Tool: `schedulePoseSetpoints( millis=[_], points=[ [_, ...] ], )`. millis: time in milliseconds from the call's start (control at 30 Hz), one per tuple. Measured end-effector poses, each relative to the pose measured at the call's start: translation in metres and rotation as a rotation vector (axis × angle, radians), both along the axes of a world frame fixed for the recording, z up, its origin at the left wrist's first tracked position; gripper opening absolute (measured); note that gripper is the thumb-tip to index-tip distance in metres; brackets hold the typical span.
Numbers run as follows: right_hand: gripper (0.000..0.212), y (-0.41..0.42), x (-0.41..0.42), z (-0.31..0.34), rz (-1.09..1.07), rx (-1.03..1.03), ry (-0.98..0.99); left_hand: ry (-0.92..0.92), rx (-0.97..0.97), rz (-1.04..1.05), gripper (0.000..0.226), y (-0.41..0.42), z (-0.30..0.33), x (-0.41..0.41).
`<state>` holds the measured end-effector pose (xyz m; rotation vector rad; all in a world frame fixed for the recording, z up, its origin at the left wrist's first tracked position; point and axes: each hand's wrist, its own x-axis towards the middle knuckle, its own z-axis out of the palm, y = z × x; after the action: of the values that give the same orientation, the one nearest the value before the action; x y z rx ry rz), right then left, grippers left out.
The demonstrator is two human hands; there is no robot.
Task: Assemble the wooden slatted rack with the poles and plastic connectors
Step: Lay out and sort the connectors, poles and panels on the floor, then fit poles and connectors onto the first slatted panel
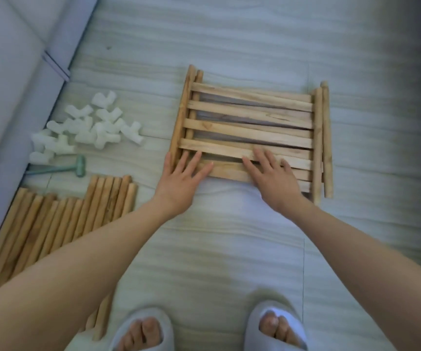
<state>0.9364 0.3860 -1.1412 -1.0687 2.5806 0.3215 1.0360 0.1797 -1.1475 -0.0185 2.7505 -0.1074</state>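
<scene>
The slatted rack panels (251, 134) lie stacked flat on the floor (229, 249). Both hands rest on the stack's near edge, left hand (179, 181) and right hand (272, 178), fingers straight and released. Left of the stack: plastic connectors (85, 127), mallet (60, 169), poles (60, 219). Bare floor lies beyond and right of the stack.

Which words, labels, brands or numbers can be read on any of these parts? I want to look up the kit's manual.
None can be read.
Wooden slat panels: bare wood, no marks.
Wooden poles: no print visible.
White plastic connectors: plain, no marks visible, though the picture is soft.
Green mallet: no label visible.
Both hands, left and right, rest flat on the panels and could cover something.
</scene>
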Motion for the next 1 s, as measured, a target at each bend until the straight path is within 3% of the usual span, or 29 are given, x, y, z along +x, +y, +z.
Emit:
schedulePoseSetpoints(
  millis=[100, 200, 300, 500, 600, 667, 733, 867, 1000],
  points=[
    [0.045, -0.01, -0.004, 0.01, -0.07, -0.008, 0.044, 0.046, 0.125, 0.126, 0.065, 0.001, 0.01, -0.018],
    [0.036, -0.007, -0.002, 0.011, -0.132, -0.008, 0.054, 0.11, 0.26, 0.153, 0.056, 0.004, 0.017, -0.011],
    [0.024, 0.002, 0.004, 0.016, -0.153, -0.123, 0.091, 0.305, 0.379, 0.124, 0.042, -0.001, 0.019, 0.012],
    [0.02, 0.011, 0.029, 0.012, -0.133, -0.094, 0.003, 0.431, 0.518, 0.152, 0.032, -0.023, 0.013, 0.062],
    [0.027, 0.003, 0.031, 0.017, -0.106, -0.112, -0.039, 0.491, 0.516, 0.439, 0.037, -0.049, 0.009, 0.052],
    [0.037, -0.005, 0.03, 0.018, -0.029, -0.103, -0.083, 0.503, 0.581, 0.716, 0.046, -0.069, 0.012, 0.034],
    [0.04, -0.015, 0.029, 0.018, 0.012, -0.104, -0.158, 0.489, 0.561, 0.843, 0.055, -0.09, 0.014, 0.013],
    [0.043, -0.026, 0.029, 0.013, -0.017, -0.121, -0.285, 0.306, 0.476, 0.87, 0.069, -0.12, 0.01, -0.026],
    [0.044, -0.029, 0.027, 0.009, -0.011, -0.098, -0.332, 0.261, 0.379, 0.83, 0.049, -0.121, -0.003, -0.037]
  ],
)
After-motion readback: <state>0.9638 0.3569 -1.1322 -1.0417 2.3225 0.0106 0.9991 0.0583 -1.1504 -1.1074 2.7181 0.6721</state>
